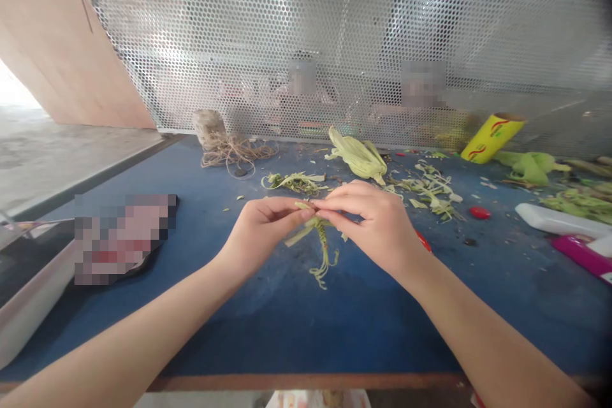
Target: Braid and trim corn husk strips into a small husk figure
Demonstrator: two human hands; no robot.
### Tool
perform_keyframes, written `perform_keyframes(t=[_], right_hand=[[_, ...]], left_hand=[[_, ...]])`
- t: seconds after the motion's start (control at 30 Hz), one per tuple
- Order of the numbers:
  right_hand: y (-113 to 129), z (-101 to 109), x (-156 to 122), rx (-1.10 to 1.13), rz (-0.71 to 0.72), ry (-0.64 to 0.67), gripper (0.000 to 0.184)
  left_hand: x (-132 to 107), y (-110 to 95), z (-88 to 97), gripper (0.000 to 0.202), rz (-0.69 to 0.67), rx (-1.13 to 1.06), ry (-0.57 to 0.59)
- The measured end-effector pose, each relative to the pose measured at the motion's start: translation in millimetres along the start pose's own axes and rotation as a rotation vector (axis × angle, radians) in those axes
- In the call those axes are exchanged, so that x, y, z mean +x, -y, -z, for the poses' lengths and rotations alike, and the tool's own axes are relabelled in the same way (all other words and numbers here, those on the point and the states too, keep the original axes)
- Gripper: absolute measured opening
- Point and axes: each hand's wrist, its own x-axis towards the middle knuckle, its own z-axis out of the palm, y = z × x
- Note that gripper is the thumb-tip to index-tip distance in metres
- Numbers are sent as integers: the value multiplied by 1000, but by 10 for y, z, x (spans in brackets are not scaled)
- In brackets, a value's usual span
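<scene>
Over the middle of the blue table, my left hand (268,213) and my right hand (370,210) meet at the fingertips. Both are closed in a pinch on a small pale-green piece of plant, which looks like corn husk (321,233). Below the fingers hangs its narrow, knobbly stem-like part, which splits into thin curled strands. A flat strip sticks out to the lower left. My fingers hide the piece's upper part. Just beyond my hands lie shredded green strips (296,182) and a larger corn husk (358,156).
A perforated metal screen (268,25) stands behind the table (268,331), with people beyond it. Tangled twine (234,152) lies at back left, near a blurred-out flat object (124,236). To the right are a yellow tube (492,138), husk scraps (437,194) and a purple-and-white object (581,255).
</scene>
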Motion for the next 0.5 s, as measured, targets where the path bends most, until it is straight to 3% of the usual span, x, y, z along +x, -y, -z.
perform_keyframes(t=[0.2,0.5], right_hand=[[-17,-44,2,-59,19,-85,8],[-45,-11,-14,-200,185,-20,14]], left_hand=[[-4,-15,-20,9,-32,24,-58],[-45,-91,-60,9,-5,11,-137]])
